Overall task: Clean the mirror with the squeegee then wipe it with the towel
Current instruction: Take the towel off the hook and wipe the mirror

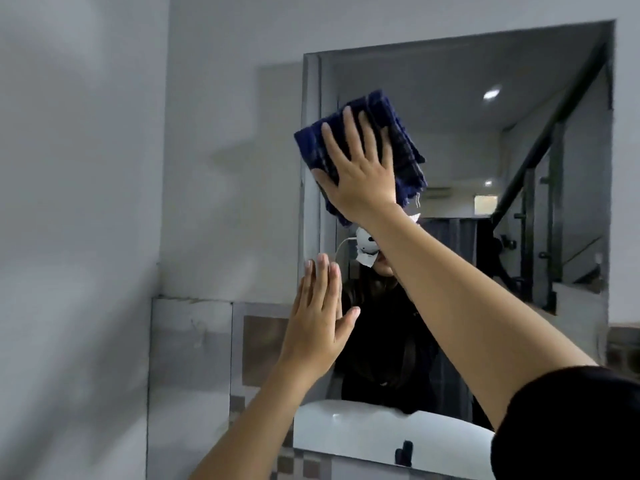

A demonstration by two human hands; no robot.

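- Your right hand is spread flat, fingers splayed, pinning the dark blue towel against the mirror near its upper-left corner. It's a press with the palm rather than a grip.
- The towel is folded into a rough pad and tilted, with its long side running from lower left up to upper right. One corner pokes just past the mirror's left edge.
- Your left hand is open and empty, fingers together and pointing up, right at the mirror's left edge lower down. Can't tell if it's actually touching the glass or the wall.
- The thing that matters for the next move: nearly all of the glass lies to the right of and below the towel, so I'd guess your strokes go rightward and down from here. The right hand is the one already on it, no need to swap.
- No squeegee anywhere in view, so my read is you're on the towel part of the job.
- The sink sits below the mirror. Its bowl is out of sight, so I can't say what's in it.
- There's a small dark thing near the sink's back edge, too blurry to name.
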